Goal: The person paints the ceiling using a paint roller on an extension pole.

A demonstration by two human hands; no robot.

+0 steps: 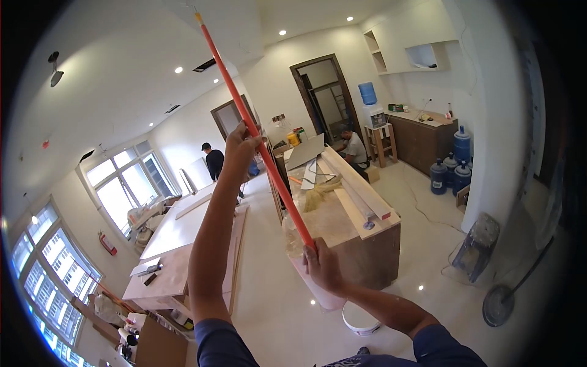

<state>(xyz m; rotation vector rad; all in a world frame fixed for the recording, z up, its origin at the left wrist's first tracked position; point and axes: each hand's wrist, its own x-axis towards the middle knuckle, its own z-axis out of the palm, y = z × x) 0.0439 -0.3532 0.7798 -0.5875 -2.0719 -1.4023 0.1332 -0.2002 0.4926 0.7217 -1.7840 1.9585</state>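
A long orange pole slants up and to the left toward the ceiling. My left hand is closed around it about halfway up, with the arm raised. Lower down, my right hand grips the pole near its bottom end. A yellow collar and a thin metal rod cap the top; whatever is fixed beyond that blends into the white ceiling and I cannot make it out. On the floor below my right forearm stands a white bucket.
A wooden counter bearing boards and a straw-coloured brush stands ahead. One person sits behind it; another person stands farther left. A long table is at left, blue water jugs at right. A cord crosses the floor.
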